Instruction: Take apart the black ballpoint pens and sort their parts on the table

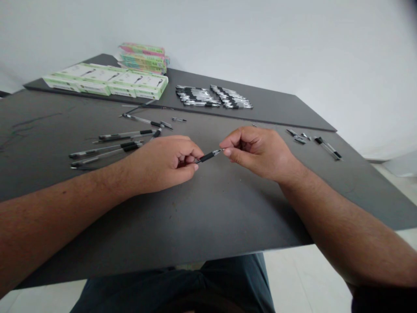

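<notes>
Above the middle of the dark grey table, a pen (207, 157) with a black rubber grip points right and slightly up. My left hand (163, 163) is closed round its rear part, which the fingers hide. The thumb and forefinger of my right hand (257, 152) pinch at the pen's pointed end; whether a separate small piece sits between them I cannot tell. Left of my left hand lie several loose pen barrels (107, 153) with black grips. Small clear and black pen parts (296, 136) lie beyond my right hand, with another short barrel (328, 148) beside them.
Two rows of pens (231, 96) lie on a raised dark board (276, 104) at the back. White-green boxes (107, 80) stand left of them, with a stack of colourful cartons (143, 57) behind. The table's front edge runs just above my lap.
</notes>
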